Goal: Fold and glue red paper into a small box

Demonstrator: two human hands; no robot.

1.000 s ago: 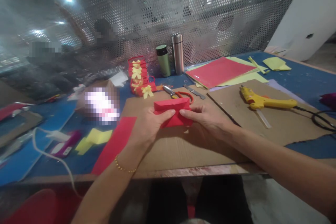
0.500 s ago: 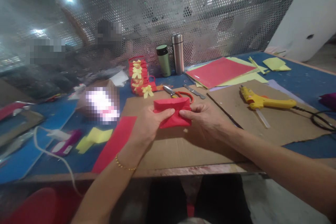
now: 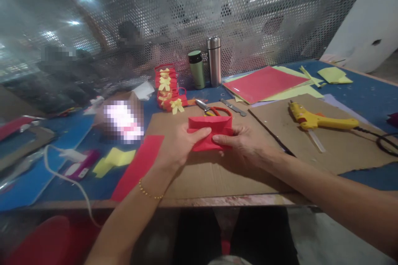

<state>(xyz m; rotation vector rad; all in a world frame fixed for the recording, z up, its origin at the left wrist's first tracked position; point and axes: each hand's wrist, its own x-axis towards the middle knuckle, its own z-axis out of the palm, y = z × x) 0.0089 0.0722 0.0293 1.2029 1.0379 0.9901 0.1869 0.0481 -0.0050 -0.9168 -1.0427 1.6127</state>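
Observation:
A folded red paper piece (image 3: 208, 125), shaped like a small bag or pouch, is held between both hands over a sheet of cardboard (image 3: 205, 178). My left hand (image 3: 185, 143) grips its left side, thumb pressed on the front. On the opposite side my right hand (image 3: 244, 140) does the same, its thumb tip close to the other thumb. The fingers behind the paper are hidden. Just beyond the folded paper lie orange-handled scissors (image 3: 222, 110) and a metal blade tool (image 3: 233, 107). Red paper (image 3: 139, 165) lies beside my left forearm.
Small red bags with yellow bows (image 3: 164, 84) stand at the back, near a green bottle (image 3: 197, 70) and a steel flask (image 3: 214, 62). A yellow glue gun (image 3: 329, 122) rests on cardboard at right. Red sheets (image 3: 267, 83) lie behind it. A white cable (image 3: 82, 190) hangs over the left edge.
Both hands stay on the folded red paper, with the thumbs pressing slightly farther along its front. The whole view has shifted a little, so things appear farther right.

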